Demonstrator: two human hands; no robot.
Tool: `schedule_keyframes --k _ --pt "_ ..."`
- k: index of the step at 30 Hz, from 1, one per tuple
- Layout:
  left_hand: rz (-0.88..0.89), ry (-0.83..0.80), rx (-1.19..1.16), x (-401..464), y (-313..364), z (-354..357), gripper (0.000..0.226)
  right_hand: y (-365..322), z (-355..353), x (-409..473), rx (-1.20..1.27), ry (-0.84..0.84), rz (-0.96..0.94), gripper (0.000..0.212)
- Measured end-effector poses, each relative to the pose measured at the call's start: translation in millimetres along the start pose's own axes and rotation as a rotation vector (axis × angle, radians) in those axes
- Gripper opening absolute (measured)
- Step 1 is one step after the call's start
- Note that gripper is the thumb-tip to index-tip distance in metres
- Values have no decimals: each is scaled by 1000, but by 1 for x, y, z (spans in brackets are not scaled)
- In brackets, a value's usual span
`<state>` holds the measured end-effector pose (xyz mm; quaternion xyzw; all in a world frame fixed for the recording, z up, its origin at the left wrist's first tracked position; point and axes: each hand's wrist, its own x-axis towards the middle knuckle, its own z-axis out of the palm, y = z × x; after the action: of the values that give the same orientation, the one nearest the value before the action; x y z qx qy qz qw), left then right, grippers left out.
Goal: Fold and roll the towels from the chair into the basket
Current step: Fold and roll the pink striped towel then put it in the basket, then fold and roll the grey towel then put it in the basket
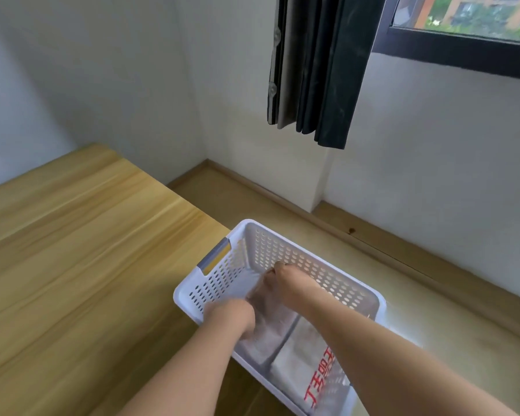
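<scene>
A white perforated plastic basket [285,246] with a grey handle stands on the floor beside the wooden table. Both my hands reach down into it. My left hand [233,318] grips the near end of a rolled grey-brown towel [267,328], and my right hand [282,279] holds its far end against the basket's back wall. Beside this roll, nearer to me, lies a white towel with red characters [308,358]. The chair is out of view.
A light wooden table [81,250] fills the left side, its corner touching the basket. Wooden floor [433,310] and a skirting board run along the white wall to the right. A dark curtain [318,70] hangs above, next to a window.
</scene>
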<state>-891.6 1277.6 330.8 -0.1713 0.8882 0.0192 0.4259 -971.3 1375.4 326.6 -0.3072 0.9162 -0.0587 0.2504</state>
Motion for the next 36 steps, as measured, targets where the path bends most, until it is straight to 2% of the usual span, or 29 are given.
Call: schedule_keyframes --k 2,4,5,8,10,13,19,23,27,31,36 --pt "-8 -54 -23 14 1 4 32 4 18 16 -2 -55 52 12" --pt "-16 -86 2 27 4 8 33 8 36 30 7 -65 160 33" --pt "-25 -97 32 34 5 12 34 9 40 34 -2 -70 208 37" --pt "-82 -128 146 50 7 23 40 9 49 43 -27 -76 213 35" --pt "-118 -115 192 53 4 25 41 7 51 44 -19 -96 225 41" --pt "-101 51 118 39 1 17 39 5 41 29 51 -84 194 43" --pt "49 551 -106 -45 -27 -8 27 -10 -7 -48 174 183 157 23" --pt "142 794 -146 -115 -59 -13 28 -45 -44 -108 203 348 109 33" --pt "176 974 -188 -179 -109 -9 34 -104 -69 -158 198 491 55 35" --pt "193 1116 -214 -242 -178 18 46 -191 -72 -207 190 585 -6 34" --pt "181 1160 -205 -307 -282 69 50 -310 -48 -261 179 631 -66 38"
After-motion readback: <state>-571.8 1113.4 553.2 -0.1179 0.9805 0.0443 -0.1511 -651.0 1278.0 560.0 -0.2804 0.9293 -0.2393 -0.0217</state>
